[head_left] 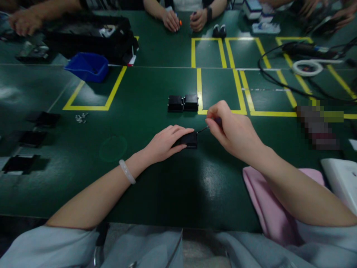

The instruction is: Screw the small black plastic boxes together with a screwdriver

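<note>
Cloth [267, 201], pink and soft, lies nearest at the table's front edge under the right forearm, with a white moulded thing [340, 182] just beside it. Further in, the left hand [167, 143], a pale bangle [126, 171] on its wrist, lies over a small black housing [190, 140] on the green mat [139, 193], fingers together on top and thumb at the near side, clamping it down. The right hand [231, 126] is closed round the dark handle of a fine screwdriver [203, 130], whose thin shaft slants down to the housing's right end.

The housing looks like stiff moulded plastic, light enough to skid on the smooth mat, so it is probably best held as it is now, pressed flat from above and pinched at the sides, clear of the end the tip meets; the screwdriver is slender and likely wants a fingertip grip at the handle.

Beyond the hands, two matching black housings [183, 103] stand touching each other beside yellow tape lines [199, 89]; to the left lie a scatter of small screws [80, 118] and dark trays [32, 138]; further off sit a blue bin [87, 66], a black cable [279, 80] and a white ring [306, 67]; at the far edge a co-worker's hands [170, 19] rest.

No brand, label or writing can be read anywhere.
</note>
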`<state>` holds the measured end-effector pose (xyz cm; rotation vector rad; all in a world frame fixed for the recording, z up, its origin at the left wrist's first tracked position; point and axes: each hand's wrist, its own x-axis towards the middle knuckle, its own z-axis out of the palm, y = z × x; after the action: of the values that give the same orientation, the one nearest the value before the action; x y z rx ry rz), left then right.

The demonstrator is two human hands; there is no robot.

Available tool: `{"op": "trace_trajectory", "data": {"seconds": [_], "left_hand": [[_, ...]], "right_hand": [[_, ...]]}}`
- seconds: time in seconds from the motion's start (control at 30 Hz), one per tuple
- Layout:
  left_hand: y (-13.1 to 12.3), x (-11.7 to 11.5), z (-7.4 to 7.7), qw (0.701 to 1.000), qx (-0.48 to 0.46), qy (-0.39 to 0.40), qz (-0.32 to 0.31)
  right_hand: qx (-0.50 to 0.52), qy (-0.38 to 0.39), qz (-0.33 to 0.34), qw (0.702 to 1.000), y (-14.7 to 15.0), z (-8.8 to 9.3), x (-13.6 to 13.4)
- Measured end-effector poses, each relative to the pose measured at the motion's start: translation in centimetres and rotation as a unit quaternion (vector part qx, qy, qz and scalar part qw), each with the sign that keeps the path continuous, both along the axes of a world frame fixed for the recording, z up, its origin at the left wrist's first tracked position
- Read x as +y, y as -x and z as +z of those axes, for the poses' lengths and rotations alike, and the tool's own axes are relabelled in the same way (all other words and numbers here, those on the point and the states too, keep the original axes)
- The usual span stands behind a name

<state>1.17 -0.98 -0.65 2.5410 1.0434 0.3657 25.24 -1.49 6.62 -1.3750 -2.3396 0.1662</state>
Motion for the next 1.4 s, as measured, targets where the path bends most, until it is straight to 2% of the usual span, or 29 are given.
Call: {"op": "trace_trajectory", "data": {"seconds": [0.3,0.53,0.67,0.77,0.93,1.03,1.23,1.4], "left_hand": [[0.1,0.0,0.0,1.000,-0.002,0.003,-0.004],[0.1,0.1,-0.1,1.000,-0.013,0.003,-0.007],[0.2,0.1,-0.2,1.000,-0.011,-0.001,-0.007],[0.2,0.1,-0.2,1.000,-0.009,-0.001,-0.008],[0.2,0.2,-0.5,1.000,-0.006,0.004,-0.007],[0.2,0.2,-0.5,1.000,-0.009,0.003,-0.010],[0.3,0.1,-0.5,1.000,-0.012,-0.004,-0.011],[0.3,0.0,-0.4,1.000,-0.011,-0.001,-0.009]], "right_hand": [[0.007,-0.003,0.028,1.000,-0.1,-0.2,0.1],[0.026,-0.030,0.019,0.999,0.0,-0.7,0.2],[0.011,-0.035,0.044,0.998,-0.1,-0.6,0.2],[0.012,-0.062,0.048,0.997,-0.1,-0.8,0.2],[0.027,-0.162,0.039,0.986,0.0,-1.7,0.3],[0.014,-0.194,0.054,0.979,0.0,-1.6,0.3],[-0.028,-0.217,0.063,0.974,-0.1,-1.0,0.2],[-0.006,-0.202,0.065,0.977,0.0,-1.1,0.1]]}}
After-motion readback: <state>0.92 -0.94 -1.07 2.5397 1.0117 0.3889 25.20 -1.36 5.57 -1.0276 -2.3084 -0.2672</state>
